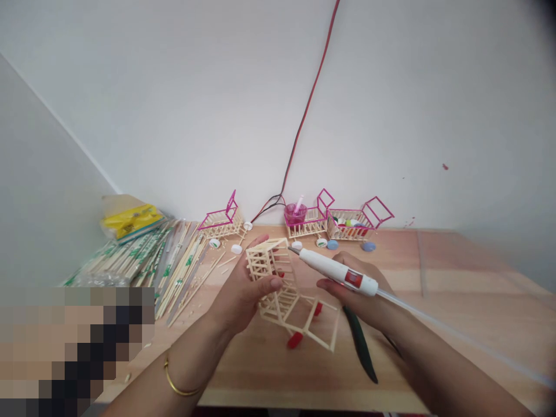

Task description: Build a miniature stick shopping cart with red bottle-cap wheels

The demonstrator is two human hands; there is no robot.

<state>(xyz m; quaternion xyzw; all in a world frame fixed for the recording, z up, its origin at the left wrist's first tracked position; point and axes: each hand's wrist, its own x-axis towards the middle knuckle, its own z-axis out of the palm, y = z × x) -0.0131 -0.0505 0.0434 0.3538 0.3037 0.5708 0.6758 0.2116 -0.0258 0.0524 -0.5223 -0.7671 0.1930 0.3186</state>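
Note:
My left hand (243, 295) holds a small model shopping cart (278, 304) built from pale bamboo sticks, tilted over the table, with red wheels toward me. My left thumb presses on the cart's side, and some fingers are hidden behind it. In my right hand (360, 289) is a white hot glue pen (334, 269) with a red switch and a long translucent glue stick out of its back end. Its metal tip is at the top edge of the cart; I cannot tell whether it touches. Below my right hand lies a dark green knife (360, 344).
Three stick carts with magenta rims, a left one (221, 220), a middle one (306, 226) and a right one (354, 223), stand by the wall. A purple cup (296, 214) is at the middle one. Bamboo sticks (186, 272) and a yellow packet (132, 220) lie left. A red-black cable (304, 116) hangs behind.

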